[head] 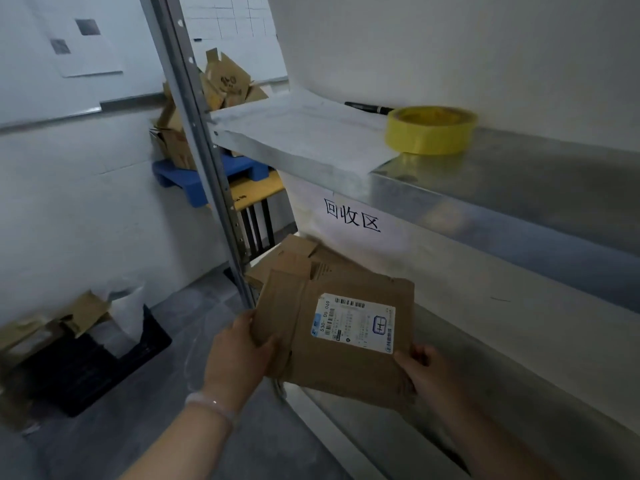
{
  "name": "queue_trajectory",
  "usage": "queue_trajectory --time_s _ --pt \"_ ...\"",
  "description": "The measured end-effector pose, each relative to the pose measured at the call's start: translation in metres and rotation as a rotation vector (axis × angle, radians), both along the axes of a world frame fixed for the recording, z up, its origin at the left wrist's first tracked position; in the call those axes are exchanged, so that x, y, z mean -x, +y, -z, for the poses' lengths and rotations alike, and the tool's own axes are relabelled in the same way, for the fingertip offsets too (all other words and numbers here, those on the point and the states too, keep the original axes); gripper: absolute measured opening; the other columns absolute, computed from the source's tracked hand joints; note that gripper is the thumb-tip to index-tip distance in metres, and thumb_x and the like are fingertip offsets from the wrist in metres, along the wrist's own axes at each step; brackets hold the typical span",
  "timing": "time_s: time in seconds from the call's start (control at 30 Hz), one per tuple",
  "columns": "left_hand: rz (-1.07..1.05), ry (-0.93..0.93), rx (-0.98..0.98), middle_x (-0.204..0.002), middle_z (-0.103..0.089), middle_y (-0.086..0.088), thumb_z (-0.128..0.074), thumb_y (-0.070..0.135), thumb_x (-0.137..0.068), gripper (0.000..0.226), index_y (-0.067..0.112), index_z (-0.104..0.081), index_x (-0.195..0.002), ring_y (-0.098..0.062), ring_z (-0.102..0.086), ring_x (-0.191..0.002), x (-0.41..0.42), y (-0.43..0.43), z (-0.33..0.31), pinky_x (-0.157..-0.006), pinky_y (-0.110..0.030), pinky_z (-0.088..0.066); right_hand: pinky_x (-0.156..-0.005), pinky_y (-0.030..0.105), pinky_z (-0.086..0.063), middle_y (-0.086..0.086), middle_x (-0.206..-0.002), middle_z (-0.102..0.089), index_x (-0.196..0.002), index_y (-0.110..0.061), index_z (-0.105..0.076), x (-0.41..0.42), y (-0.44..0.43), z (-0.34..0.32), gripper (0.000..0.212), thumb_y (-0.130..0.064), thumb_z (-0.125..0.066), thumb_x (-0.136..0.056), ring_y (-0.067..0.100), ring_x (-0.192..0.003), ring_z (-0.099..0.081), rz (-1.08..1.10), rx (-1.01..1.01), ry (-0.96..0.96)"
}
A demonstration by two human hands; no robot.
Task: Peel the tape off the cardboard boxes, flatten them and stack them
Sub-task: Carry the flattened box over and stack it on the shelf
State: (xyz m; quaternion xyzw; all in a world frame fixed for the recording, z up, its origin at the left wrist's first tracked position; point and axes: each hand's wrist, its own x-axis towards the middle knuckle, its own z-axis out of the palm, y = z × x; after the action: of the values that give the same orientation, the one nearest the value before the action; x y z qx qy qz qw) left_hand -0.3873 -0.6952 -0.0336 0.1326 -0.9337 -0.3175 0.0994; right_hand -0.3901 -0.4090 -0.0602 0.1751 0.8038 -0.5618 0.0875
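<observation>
Left hand [242, 355] pinches the flattened box [341, 337] at its left edge, thumb on top. Right hand [427, 370] grips the near right corner, fingers probably curled underneath. Box held flat just above the lower shelf [519, 368], near the cardboard stack [294, 258]. Light, stiff, bends at creases; best held by opposite edges.

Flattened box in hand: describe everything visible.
The flattened cardboard box is brown, creased, flaps folded flat, with a white barcoded shipping label on its upper face. It is held slightly tilted over the lower metal shelf, near other flattened cardboard. The left hand grips its left edge, the right hand its near right corner.
</observation>
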Motion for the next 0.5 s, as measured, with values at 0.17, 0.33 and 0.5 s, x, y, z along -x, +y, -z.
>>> queue_trajectory --time_s 0.17,0.33,0.5 --pt "0.042 -0.052 0.044 -0.114 -0.062 -0.003 -0.066 0.046 -0.079 0.058 0.019 -0.050 -0.128 -0.021 -0.059 -0.100 0.063 -0.021 0.006 -0.087 -0.036 -0.050 -0.061 0.031 -0.047 0.000 -0.084 -0.066 -0.083 -0.020 -0.059 0.053 -0.023 0.002 0.017 -0.035 -0.068 -0.087 0.016 -0.076 -0.063 0.037 -0.117 -0.018" --pt "0.140 -0.106 0.157 -0.111 -0.060 -0.005 -0.062 0.045 -0.082 0.053 0.018 -0.049 -0.126 -0.022 -0.057 -0.097 0.133 -0.045 0.007 -0.085 -0.035 -0.049 -0.075 0.041 -0.057 0.001 -0.088 -0.067 -0.089 -0.019 -0.062 0.091 -0.054 0.013 0.025 -0.042 -0.070 -0.083 0.020 -0.081 -0.065 0.107 -0.160 -0.083" --pt "0.271 -0.128 0.307 -0.112 -0.057 -0.004 -0.054 0.043 -0.085 0.053 0.020 -0.043 -0.132 -0.022 -0.054 -0.103 0.194 -0.067 0.008 -0.087 -0.034 -0.046 -0.074 0.035 -0.055 0.001 -0.090 -0.070 -0.091 -0.017 -0.068 0.117 -0.089 0.021 0.028 -0.044 -0.069 -0.084 0.018 -0.081 -0.066 0.193 -0.130 -0.144"
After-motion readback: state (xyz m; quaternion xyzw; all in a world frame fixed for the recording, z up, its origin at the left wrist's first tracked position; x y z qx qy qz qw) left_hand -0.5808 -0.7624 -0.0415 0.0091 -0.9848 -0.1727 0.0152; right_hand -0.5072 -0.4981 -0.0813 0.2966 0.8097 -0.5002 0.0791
